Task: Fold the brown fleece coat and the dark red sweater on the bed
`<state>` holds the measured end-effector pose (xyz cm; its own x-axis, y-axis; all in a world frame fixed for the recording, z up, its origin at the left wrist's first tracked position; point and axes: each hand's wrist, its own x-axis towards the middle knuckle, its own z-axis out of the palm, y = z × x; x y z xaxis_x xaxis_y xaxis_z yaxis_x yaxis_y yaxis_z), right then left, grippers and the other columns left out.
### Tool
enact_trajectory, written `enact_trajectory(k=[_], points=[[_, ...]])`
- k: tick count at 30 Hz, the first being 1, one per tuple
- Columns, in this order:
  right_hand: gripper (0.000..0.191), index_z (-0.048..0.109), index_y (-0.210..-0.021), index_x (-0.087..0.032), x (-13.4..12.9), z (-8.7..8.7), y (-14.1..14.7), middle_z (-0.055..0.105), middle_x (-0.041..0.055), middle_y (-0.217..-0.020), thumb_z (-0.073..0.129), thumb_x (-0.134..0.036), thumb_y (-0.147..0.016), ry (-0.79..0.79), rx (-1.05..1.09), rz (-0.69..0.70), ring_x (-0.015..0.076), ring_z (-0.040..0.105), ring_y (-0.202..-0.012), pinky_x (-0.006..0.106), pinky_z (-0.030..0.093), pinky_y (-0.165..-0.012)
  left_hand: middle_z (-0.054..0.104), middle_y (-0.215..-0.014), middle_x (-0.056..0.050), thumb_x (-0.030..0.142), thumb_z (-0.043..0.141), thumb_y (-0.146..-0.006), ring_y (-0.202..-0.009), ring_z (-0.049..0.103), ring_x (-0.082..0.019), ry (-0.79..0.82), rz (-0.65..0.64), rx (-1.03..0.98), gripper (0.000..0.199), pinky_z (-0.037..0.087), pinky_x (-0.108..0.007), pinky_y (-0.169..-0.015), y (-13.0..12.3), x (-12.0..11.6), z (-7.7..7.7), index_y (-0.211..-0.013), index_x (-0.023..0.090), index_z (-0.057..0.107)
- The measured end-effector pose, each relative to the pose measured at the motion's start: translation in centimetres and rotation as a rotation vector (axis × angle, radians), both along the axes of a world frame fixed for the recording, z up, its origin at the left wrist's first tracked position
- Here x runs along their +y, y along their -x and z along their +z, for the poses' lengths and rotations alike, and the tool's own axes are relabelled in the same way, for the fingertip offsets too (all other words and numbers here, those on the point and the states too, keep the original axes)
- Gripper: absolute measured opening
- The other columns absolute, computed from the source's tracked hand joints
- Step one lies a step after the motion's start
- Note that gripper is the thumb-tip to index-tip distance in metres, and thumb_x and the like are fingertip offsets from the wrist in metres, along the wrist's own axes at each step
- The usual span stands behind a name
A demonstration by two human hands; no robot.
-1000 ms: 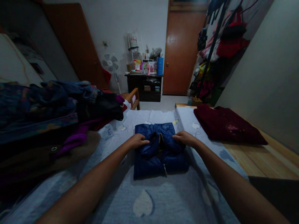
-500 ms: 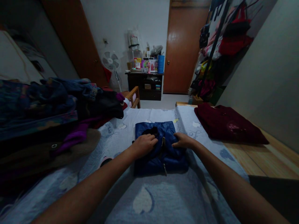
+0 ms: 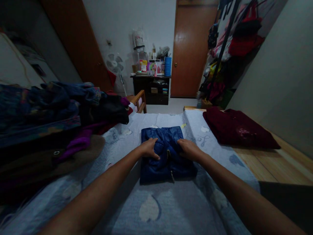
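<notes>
A dark blue, shiny jacket (image 3: 162, 168) lies folded in a rough square on the pale blue patterned bedspread (image 3: 181, 209). Its zip pull hangs at the near edge. My left hand (image 3: 149, 148) rests on the jacket's left side, thumb and fingers spread apart. On the right side, my right hand (image 3: 188, 149) touches the jacket with its thumb towards the middle; its other fingers are mostly hidden, so its grip is unclear.
A heap of dark clothes (image 3: 49, 114) fills the left side. One folded maroon garment (image 3: 239, 129) lies on the wooden board (image 3: 259, 161) at the right. Farther back stand a wooden chair (image 3: 141, 98), a fan (image 3: 115, 63) and a dark cabinet (image 3: 150, 89).
My left hand has turned and opened on the jacket's left side, and the dark opening near the collar is now covered. My right hand has shifted slightly left.
</notes>
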<state>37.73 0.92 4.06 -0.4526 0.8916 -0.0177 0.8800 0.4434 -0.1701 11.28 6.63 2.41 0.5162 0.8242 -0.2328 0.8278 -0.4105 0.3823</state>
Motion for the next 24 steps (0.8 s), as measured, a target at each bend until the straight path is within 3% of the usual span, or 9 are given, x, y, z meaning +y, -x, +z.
enact_trajectory(k=[3, 5, 12, 15, 17, 20, 24], points=[[0.027, 0.056, -0.102, -0.018, -0.5, 0.7, 0.6, 0.063, 0.0107, -0.105, 0.063, -0.018, -0.076, -0.060, -0.030, 0.034, 0.0248, 0.059, -0.098, 0.030, 0.041, -0.081, 0.062, -0.126, -0.015, 0.047, 0.085, -0.049, -0.116, 0.058, -0.035, -0.045, -0.012, 0.065, 0.095, 0.047, -0.038, -0.095, -0.6, -0.2, 0.4, -0.131, 0.016, 0.049], [0.030, 0.056, -0.104, -0.018, -0.3, 1.4, 0.6, 0.063, 0.0104, -0.106, 0.064, -0.020, -0.075, -0.058, -0.011, 0.033, 0.0241, 0.059, -0.098, 0.029, 0.042, -0.079, 0.068, -0.115, -0.012, 0.044, 0.084, -0.050, -0.107, 0.063, -0.035, -0.068, -0.017, 0.099, 0.081, 0.049, -0.037, -0.088, -0.9, -0.4, 1.4, -0.121, 0.018, 0.056], [0.047, 0.057, -0.113, -0.016, 2.9, 6.2, -0.7, 0.066, 0.0104, -0.111, 0.074, -0.024, -0.070, 0.058, 0.098, -0.021, 0.0241, 0.061, -0.097, 0.028, 0.043, -0.079, 0.072, -0.100, -0.001, 0.029, 0.080, -0.056, -0.090, 0.067, -0.023, -0.011, -0.067, -0.071, 0.054, 0.048, -0.026, -0.073, -0.6, 1.2, 7.9, -0.108, 0.022, 0.063], [0.042, 0.057, -0.111, -0.016, 4.1, 7.8, -0.7, 0.065, 0.0100, -0.107, 0.073, -0.026, -0.073, -0.005, 0.072, -0.079, 0.0232, 0.061, -0.092, 0.028, 0.043, -0.076, 0.070, -0.094, -0.001, 0.031, 0.077, -0.061, -0.087, 0.066, -0.023, -0.140, -0.024, -0.061, 0.046, 0.046, -0.027, -0.069, -0.5, 1.8, 9.4, -0.103, 0.021, 0.061], [0.037, 0.058, -0.108, -0.016, 4.3, 7.7, -0.1, 0.064, 0.0107, -0.106, 0.072, -0.025, -0.075, -0.109, 0.009, -0.085, 0.0238, 0.059, -0.094, 0.029, 0.042, -0.077, 0.068, -0.096, -0.004, 0.033, 0.073, -0.068, -0.089, 0.064, -0.025, -0.345, 0.043, 0.019, 0.040, 0.045, -0.030, -0.070, -0.9, 1.4, 8.9, -0.104, 0.021, 0.060], [0.023, 0.059, -0.103, -0.016, 3.8, 5.6, 1.2, 0.061, 0.0121, -0.106, 0.065, -0.022, -0.082, -0.298, -0.108, -0.075, 0.0256, 0.055, -0.097, 0.032, 0.040, -0.080, 0.064, -0.098, -0.009, 0.025, 0.055, -0.086, -0.091, 0.061, -0.026, -0.652, 0.092, 0.153, 0.021, 0.043, -0.035, -0.074, -1.7, -0.2, 5.8, -0.106, 0.021, 0.058], [0.016, 0.061, -0.102, -0.019, 1.8, 1.4, 2.3, 0.059, 0.0116, -0.103, 0.047, -0.020, -0.093, -0.433, -0.208, 0.017, 0.0258, 0.050, -0.096, 0.036, 0.037, -0.082, 0.061, -0.095, -0.010, 0.018, 0.038, -0.095, -0.092, 0.057, -0.026, -0.795, -0.072, 0.229, 0.023, 0.042, -0.040, -0.081, -1.9, -2.6, 0.6, -0.102, 0.021, 0.060]])
